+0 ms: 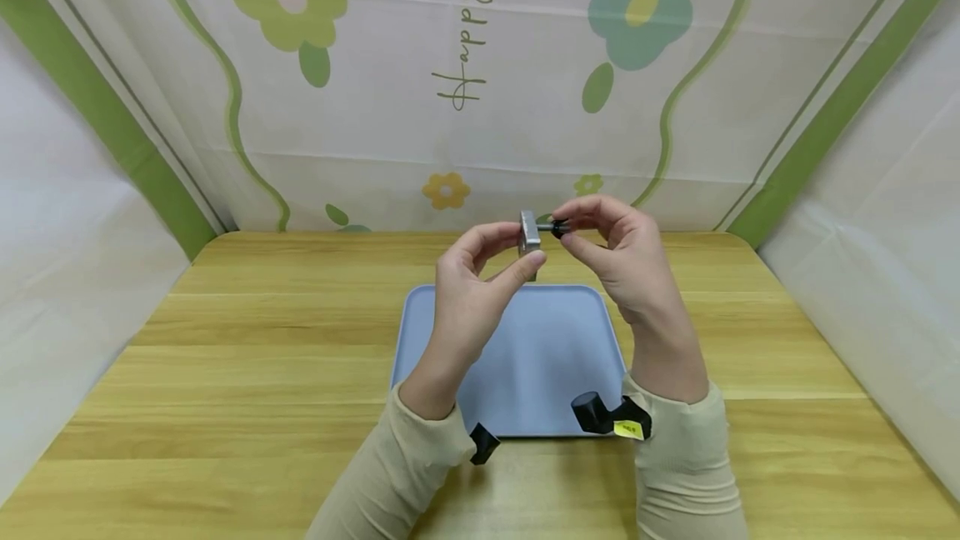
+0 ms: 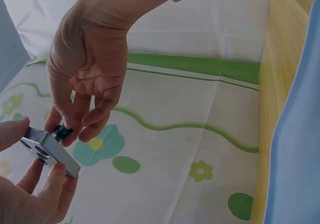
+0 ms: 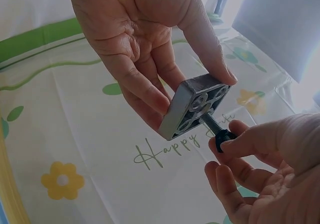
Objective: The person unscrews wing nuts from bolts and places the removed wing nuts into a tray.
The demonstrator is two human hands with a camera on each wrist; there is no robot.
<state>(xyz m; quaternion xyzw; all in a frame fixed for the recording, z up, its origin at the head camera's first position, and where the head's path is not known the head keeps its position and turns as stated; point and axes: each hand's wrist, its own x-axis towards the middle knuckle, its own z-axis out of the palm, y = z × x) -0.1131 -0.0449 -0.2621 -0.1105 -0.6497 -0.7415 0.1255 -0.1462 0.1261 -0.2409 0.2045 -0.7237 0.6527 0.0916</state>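
A square grey metal block (image 3: 186,104) with several round holes is held up above the tray by my left hand (image 1: 471,294), its thumb and fingers gripping the edges. My right hand (image 1: 618,252) pinches the black knob (image 3: 225,141) of a threaded bolt (image 3: 212,123) between thumb and fingertips. The bolt's far end meets the middle of the block's recessed face, and much of its thread shows between block and knob. In the left wrist view the block's other face (image 2: 50,151) shows dark round holes.
Below the hands a light blue tray (image 1: 540,357) lies on the wooden table (image 1: 247,373). White cloth (image 1: 390,123) printed with flowers stands behind the table, with plain white cloth at both sides. A black wrist camera (image 1: 600,415) sits at the right cuff.
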